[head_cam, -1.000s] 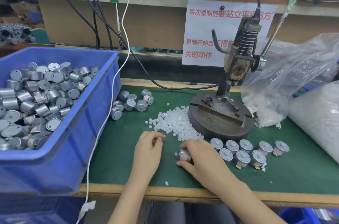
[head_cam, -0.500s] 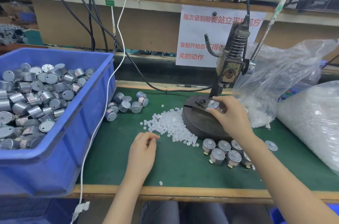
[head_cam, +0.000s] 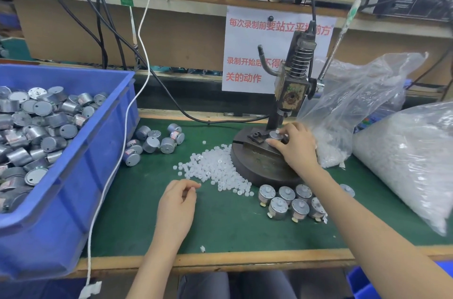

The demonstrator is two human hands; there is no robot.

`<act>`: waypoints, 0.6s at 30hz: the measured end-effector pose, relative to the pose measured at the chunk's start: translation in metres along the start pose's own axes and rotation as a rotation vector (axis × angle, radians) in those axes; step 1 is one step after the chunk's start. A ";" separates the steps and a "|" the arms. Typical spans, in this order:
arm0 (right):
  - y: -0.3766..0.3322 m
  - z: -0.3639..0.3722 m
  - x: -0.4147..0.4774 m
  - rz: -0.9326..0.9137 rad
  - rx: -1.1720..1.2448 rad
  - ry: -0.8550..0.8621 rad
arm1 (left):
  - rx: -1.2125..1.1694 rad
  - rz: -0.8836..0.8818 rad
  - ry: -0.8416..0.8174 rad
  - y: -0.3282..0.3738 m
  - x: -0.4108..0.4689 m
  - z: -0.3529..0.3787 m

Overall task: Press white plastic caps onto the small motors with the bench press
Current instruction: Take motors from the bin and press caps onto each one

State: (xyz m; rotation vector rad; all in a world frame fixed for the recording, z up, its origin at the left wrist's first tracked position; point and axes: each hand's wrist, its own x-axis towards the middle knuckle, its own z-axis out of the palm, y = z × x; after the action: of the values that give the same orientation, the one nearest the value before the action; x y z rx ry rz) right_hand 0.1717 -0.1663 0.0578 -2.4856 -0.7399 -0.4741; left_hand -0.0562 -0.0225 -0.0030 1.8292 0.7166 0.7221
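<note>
Fingers of the right hand (head_cam: 296,149) are gripping a capped motor (head_cam: 273,136) on the bench press (head_cam: 291,95) base, far right; the left hand (head_cam: 179,200) is curling beside the cap pile (head_cam: 215,171), contents impossible to tell.

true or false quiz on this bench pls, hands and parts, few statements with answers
1. The right hand holds a motor on the press base. True.
2. The blue bin stands right of the press. False: it stands at the left.
3. The loose white caps lie on the green mat, left of the press base. True.
4. The left hand pulls the press lever. False: it is down by the caps, fingers curled.
</note>
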 end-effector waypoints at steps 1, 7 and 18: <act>-0.003 0.001 0.001 0.025 -0.013 -0.009 | -0.002 0.001 0.000 0.000 0.000 0.000; -0.013 0.006 -0.001 0.109 -0.028 -0.093 | 0.014 0.019 -0.015 0.003 -0.002 -0.002; -0.010 -0.078 0.045 0.259 0.815 0.180 | -0.010 0.027 0.003 -0.002 0.000 -0.001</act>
State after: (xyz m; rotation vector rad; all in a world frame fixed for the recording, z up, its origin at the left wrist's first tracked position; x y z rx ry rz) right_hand 0.1878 -0.1837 0.1454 -1.7105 -0.4094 -0.2258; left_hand -0.0575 -0.0214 -0.0046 1.8317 0.6902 0.7446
